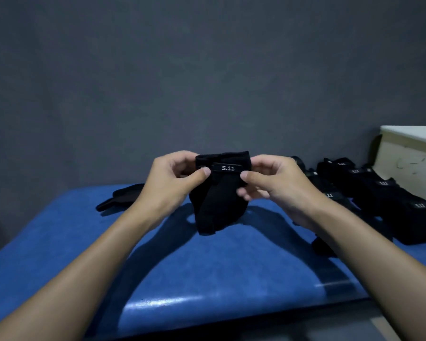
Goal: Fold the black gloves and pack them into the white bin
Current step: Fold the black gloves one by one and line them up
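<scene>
Left hand (175, 185) and right hand (273, 185) pinch a black glove (219, 207) between them, thumbs vs. fingers at either end of its "5.11" wrist strap (228, 168). It is held in the air above the blue table (207, 279), and the glove's body hangs below the strap. Step in hand, by the look of it: the fold itself, w/ the strap being squared up; packing not yet begun. Next move prob. calls for doubling the hanging part up, both pinches firm so it doesn't spring open, then a carry right to the bin. One loose glove (123, 195) lies flat on the table, far left. Right of the hands, a heap of more black gloves (369, 193), labels showing, lies just beside the white bin (408, 156). The bin's inside is hidden from this angle, so its contents can't be told.
</scene>
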`<state>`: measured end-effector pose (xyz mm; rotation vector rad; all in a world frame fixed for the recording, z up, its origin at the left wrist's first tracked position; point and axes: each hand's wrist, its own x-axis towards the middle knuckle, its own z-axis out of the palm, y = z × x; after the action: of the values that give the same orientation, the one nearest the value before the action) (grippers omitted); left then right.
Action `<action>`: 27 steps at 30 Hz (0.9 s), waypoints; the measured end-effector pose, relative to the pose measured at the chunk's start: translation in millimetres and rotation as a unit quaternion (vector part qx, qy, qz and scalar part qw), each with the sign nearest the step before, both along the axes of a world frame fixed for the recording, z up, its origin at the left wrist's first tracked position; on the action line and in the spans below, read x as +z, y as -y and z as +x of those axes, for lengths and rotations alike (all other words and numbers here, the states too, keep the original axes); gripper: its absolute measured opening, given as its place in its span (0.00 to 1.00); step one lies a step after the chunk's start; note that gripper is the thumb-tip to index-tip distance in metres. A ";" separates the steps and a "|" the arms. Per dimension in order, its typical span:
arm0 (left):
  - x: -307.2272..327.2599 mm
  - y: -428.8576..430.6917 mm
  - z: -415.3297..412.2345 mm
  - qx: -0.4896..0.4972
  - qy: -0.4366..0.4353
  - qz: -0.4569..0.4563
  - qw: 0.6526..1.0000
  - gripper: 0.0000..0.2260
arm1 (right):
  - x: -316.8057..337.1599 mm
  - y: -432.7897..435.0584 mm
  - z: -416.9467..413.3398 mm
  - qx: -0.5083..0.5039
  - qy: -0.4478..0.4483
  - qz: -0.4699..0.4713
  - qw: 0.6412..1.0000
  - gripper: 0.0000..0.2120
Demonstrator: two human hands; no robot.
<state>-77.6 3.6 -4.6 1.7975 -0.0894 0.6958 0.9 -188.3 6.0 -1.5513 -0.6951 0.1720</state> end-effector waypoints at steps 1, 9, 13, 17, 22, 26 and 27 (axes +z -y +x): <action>0.7 0.9 0.3 0.004 0.018 0.018 1.000 0.04 | 0.0 1.8 0.3 0.006 -0.001 0.006 1.000 0.08; -1.4 -6.9 -1.7 -0.029 0.009 0.075 0.997 0.17 | -2.6 28.0 4.7 0.141 0.000 -0.233 0.962 0.12; -17.3 -14.6 4.8 0.004 -0.081 0.122 0.989 0.10 | -5.2 33.7 3.4 0.107 0.080 -0.371 0.919 0.07; -35.4 -18.5 8.2 -0.019 -0.145 0.257 0.955 0.05 | -19.9 30.9 9.5 0.036 0.112 -0.354 0.928 0.09; -44.4 -22.8 9.3 -0.032 -0.199 0.415 0.887 0.05 | -38.2 18.6 4.8 0.071 0.133 -0.375 0.915 0.19; -48.0 -29.7 10.4 -0.011 -0.216 0.483 0.848 0.10 | -47.4 14.6 4.5 0.098 0.177 -0.467 0.861 0.27; -48.4 -30.6 10.5 -0.008 -0.214 0.495 0.842 0.11 | -47.9 14.3 4.1 0.100 0.178 -0.470 0.859 0.28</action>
<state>-67.0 34.3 -53.0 2.9072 -0.1849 0.1845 5.0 -202.6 -41.9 -2.4848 -1.1677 0.4310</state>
